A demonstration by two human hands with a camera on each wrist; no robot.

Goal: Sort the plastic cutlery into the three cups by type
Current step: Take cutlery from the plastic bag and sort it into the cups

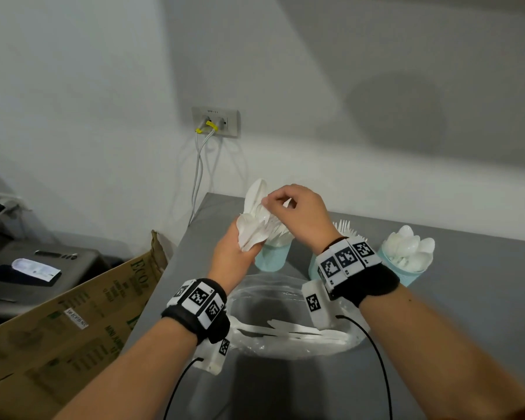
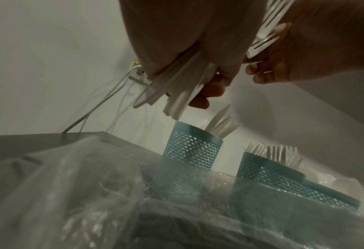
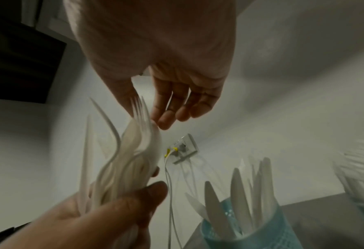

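Observation:
My left hand (image 1: 246, 241) grips a bundle of white plastic cutlery (image 1: 253, 226) by the handles, raised above the knife cup (image 1: 272, 258). In the left wrist view the handles (image 2: 172, 91) stick out below my left hand's fingers (image 2: 200, 101). My right hand (image 1: 269, 204) reaches over the bundle's top. Its thumb and forefinger pinch the tines of a fork (image 3: 141, 111) in the bundle (image 3: 132, 156). Three teal mesh cups stand on the grey table (image 1: 455, 301): knives at the left, forks (image 1: 346, 228) in the middle behind my right wrist, spoons (image 1: 411, 253) at the right.
A clear plastic bag (image 1: 285, 286) with a few more white pieces (image 1: 288, 330) lies on the table under my wrists. A cardboard box (image 1: 82, 310) stands left of the table edge. A wall socket with cables (image 1: 215, 122) is behind the cups.

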